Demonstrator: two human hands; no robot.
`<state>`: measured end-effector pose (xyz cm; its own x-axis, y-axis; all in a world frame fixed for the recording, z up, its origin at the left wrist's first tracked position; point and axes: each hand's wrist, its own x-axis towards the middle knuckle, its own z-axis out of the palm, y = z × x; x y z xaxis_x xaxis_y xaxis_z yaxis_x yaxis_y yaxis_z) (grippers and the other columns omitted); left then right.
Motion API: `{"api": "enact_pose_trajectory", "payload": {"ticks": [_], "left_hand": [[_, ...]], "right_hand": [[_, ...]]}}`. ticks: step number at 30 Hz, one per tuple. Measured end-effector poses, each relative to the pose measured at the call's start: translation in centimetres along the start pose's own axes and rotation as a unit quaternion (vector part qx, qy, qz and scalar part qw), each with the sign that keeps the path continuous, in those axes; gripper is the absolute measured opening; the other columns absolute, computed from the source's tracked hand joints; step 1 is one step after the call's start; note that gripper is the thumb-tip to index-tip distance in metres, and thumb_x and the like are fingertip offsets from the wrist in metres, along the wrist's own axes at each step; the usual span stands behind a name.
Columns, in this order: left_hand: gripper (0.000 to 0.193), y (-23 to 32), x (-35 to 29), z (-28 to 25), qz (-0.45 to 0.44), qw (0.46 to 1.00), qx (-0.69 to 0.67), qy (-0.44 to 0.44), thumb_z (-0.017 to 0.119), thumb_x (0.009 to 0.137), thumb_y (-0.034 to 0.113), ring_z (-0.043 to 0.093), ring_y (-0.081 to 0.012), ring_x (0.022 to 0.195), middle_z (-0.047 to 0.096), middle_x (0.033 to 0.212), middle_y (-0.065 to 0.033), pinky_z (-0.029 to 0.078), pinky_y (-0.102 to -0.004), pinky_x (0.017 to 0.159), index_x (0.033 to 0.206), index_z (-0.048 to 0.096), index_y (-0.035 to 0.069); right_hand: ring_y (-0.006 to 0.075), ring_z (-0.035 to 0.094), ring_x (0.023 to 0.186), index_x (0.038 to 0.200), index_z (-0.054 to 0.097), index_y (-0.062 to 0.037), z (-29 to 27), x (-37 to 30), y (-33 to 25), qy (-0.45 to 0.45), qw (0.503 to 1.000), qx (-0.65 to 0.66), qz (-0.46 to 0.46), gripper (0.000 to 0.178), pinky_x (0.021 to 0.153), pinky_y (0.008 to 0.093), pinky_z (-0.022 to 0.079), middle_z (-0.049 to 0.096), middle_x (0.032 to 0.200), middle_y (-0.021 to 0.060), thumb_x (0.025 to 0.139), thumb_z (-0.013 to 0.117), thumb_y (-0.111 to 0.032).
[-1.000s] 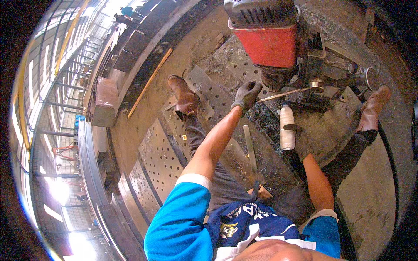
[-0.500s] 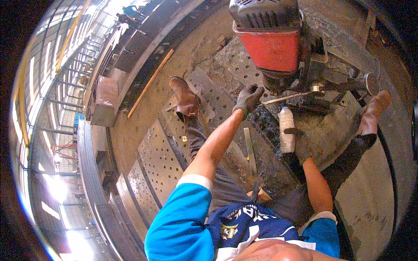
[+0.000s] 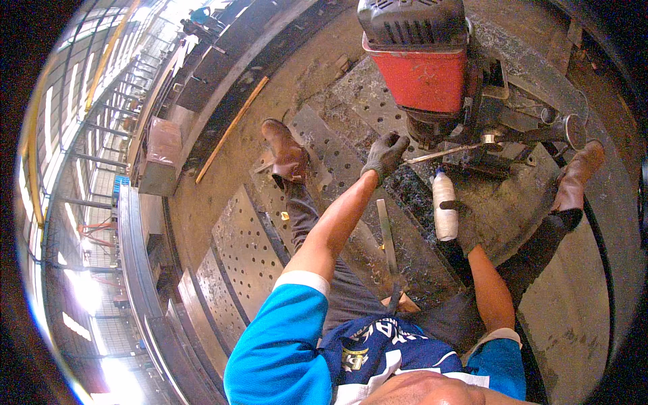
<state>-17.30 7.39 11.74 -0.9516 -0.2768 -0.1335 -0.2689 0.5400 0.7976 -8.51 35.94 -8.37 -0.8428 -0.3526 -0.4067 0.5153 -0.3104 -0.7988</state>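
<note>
My gloved right hand [image 3: 471, 229] is wrapped around a whitish plastic squeeze bottle [image 3: 444, 210] with a blue nozzle. The nozzle points away from me, toward the underside of a red and black drilling machine [image 3: 422, 81]. My gloved left hand [image 3: 386, 155] is closed beside the machine's lower end, left of the bottle. A thin metal rod [image 3: 445, 152] runs from a hub on the machine to the edge of this hand. Whether the fingers grip the rod is hidden. Dark metal shavings [image 3: 415, 202] lie beneath, between the left hand and the bottle.
Steel plates with drilled holes [image 3: 246, 236] lie around and under me. A flat metal strip [image 3: 387, 233] rests between my legs. My boots [image 3: 287, 152] stand on both sides. A black cable [image 3: 603, 256] curves at right, and an orange-brown bar [image 3: 233, 129] lies at left.
The bottle has shifted slightly toward me and tilted a little, with my right hand still around it. My left hand stays in nearly the same place.
</note>
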Motion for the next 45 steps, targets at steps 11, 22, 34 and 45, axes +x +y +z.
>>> {"api": "enact_pose_trajectory", "payload": {"ticks": [11,22,34,45], "left_hand": [[0.051,0.6,-0.2,0.4,-0.025,0.999,-0.021,-0.009,0.061,0.093,0.047,0.072,-0.0298,0.098,0.076,0.11,-0.0176,0.053,-0.0398,0.089,0.114,0.071,0.001],[0.047,1.5,0.0,0.3,0.0,1.0,-0.002,-0.012,0.061,0.094,0.047,0.07,-0.0249,0.083,0.076,0.096,-0.0146,0.053,-0.0383,0.08,0.104,0.073,0.003],[0.047,0.8,0.7,0.9,0.008,1.0,0.0,0.008,0.06,0.094,0.048,0.07,-0.0243,0.081,0.076,0.093,-0.015,0.053,-0.0382,0.077,0.102,0.074,0.004],[0.049,-0.5,-1.2,0.0,-0.038,0.999,-0.015,0.019,0.06,0.095,0.047,0.072,-0.029,0.092,0.076,0.104,-0.0171,0.053,-0.0402,0.085,0.108,0.072,0.001]], "right_hand": [[0.0245,0.07,0.078,0.108,0.076,-0.0071,1.3,-1.4,-3.3,0.016,0.999,0.014,0.047,0.023,0.072,0.0389,0.062,0.071,0.095,0.009,0.095,0.064,-0.022],[0.0249,0.07,0.08,0.105,0.077,-0.0082,0.2,-0.4,-1.9,0.018,1.0,0.011,0.02,0.023,0.073,0.0388,0.062,0.071,0.096,0.0097,0.095,0.063,-0.024],[0.0251,0.07,0.082,0.106,0.076,-0.0082,-2.7,1.2,1.6,0.068,0.997,0.039,0.003,0.025,0.074,0.0392,0.062,0.071,0.097,0.0109,0.097,0.06,-0.025],[0.0266,0.071,0.077,0.119,0.071,-0.0064,-0.4,-0.6,0.2,-0.072,0.997,0.015,0.008,0.031,0.068,0.0418,0.063,0.072,0.099,0.0113,0.101,0.057,-0.028]]}}
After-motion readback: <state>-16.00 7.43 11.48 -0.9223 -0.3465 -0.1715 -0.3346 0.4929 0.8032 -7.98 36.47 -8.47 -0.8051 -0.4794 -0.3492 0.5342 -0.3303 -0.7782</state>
